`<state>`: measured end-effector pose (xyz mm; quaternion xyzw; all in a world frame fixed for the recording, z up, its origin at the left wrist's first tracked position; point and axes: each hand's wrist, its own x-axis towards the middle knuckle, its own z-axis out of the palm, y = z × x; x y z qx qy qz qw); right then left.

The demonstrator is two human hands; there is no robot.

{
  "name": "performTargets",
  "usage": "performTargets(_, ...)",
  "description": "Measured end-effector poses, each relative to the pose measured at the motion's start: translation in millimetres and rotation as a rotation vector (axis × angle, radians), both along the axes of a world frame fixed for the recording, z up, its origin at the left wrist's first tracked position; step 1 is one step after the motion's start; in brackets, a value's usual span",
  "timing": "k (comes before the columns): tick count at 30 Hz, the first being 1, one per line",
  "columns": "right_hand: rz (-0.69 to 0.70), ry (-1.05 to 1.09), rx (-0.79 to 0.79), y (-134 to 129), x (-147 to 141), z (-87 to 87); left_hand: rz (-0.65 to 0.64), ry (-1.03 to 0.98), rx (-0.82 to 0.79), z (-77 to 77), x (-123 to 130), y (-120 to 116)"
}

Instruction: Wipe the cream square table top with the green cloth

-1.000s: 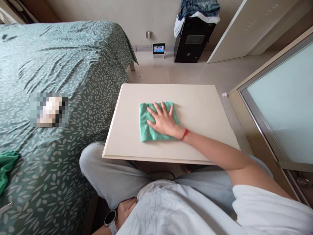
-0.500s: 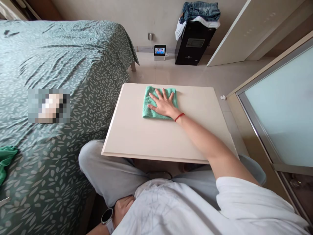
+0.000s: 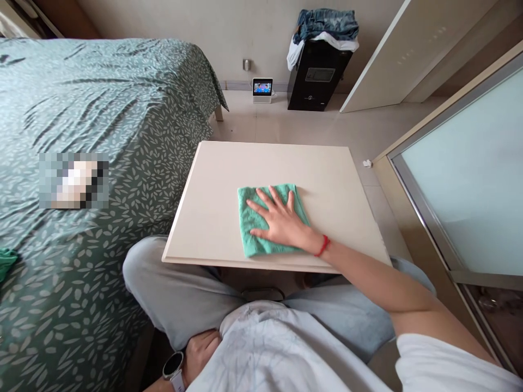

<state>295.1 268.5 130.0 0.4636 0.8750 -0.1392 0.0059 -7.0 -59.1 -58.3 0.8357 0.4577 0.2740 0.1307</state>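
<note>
My right hand (image 3: 281,220), with a red string round the wrist, lies flat with its fingers spread on a green cloth (image 3: 255,247). It presses the cloth from above and does not grip it. The cloth is spread out, roughly square, near the front edge of a small cream-coloured table (image 3: 204,207) that stands over my legs. My left hand (image 3: 200,351), below a wristwatch with a light strap, rests in my lap against my thigh and shirt. Its fingers are bent and their tips are hidden, so I cannot tell whether it is open or closed.
A bed with a green leaf-patterned cover (image 3: 122,218) stands at the left, with a blurred-out item (image 3: 75,182) on it. Beyond the table are a small lit screen (image 3: 262,88) and a black cabinet (image 3: 316,81) topped with folded jeans (image 3: 327,24). A glass-panelled door (image 3: 469,163) is at the right.
My right hand has slid the cloth across the tabletop toward me, from the far part to near the front edge. My left hand stays in my lap. The view has shifted slightly.
</note>
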Motion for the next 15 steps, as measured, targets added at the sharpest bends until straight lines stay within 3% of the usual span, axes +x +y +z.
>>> performTargets(5, -0.19, -0.004, -0.025, 106.5, -14.2, 8.1, 0.02, -0.002, 0.0, -4.4, -1.9, -3.1)
performTargets(8, -0.248, 0.006, -0.03, 155.0, -20.7, 9.0, 0.023, -0.001, -0.017, -8.0, -3.6, -5.7)
performTargets(11, -0.293, 0.014, -0.013, 179.3, -24.7, 7.7, 0.002, -0.006, -0.014, -10.5, -5.7, -8.0)
performTargets(15, -0.301, 0.011, 0.016, 176.3, -27.2, 7.2, 0.01, -0.027, -0.023, -11.2, -7.0, -7.0)
